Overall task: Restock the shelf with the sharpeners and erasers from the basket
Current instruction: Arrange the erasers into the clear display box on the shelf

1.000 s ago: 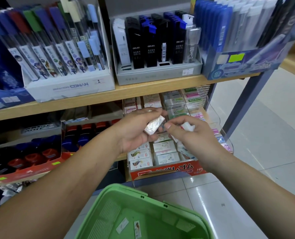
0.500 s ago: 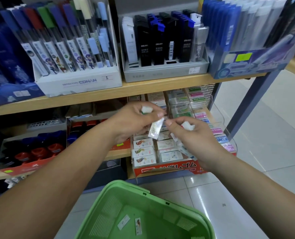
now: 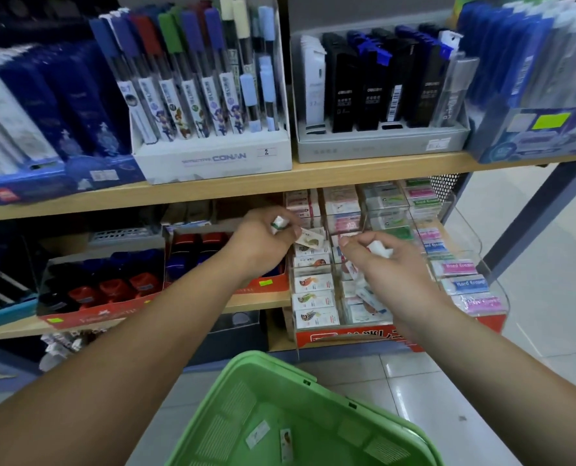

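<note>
A small, light, stiff wrapped eraser (image 3: 310,239) is pinched at its edges in the left hand (image 3: 263,243) above the eraser tray (image 3: 317,332), while the right hand (image 3: 380,264) is closed on a white eraser (image 3: 379,248); a firm edge grip is judged best against the slippery wrap.

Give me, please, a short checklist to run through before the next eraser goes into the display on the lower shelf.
1. Left hand grips an eraser with a fish print: ok.
2. Right hand holds a white eraser: ok.
3. Matching fish-print column in reach, below the left hand: ok.
4. Free space in that column: cannot tell.
5. Green basket below the arms, with two packs left: ok.
</note>
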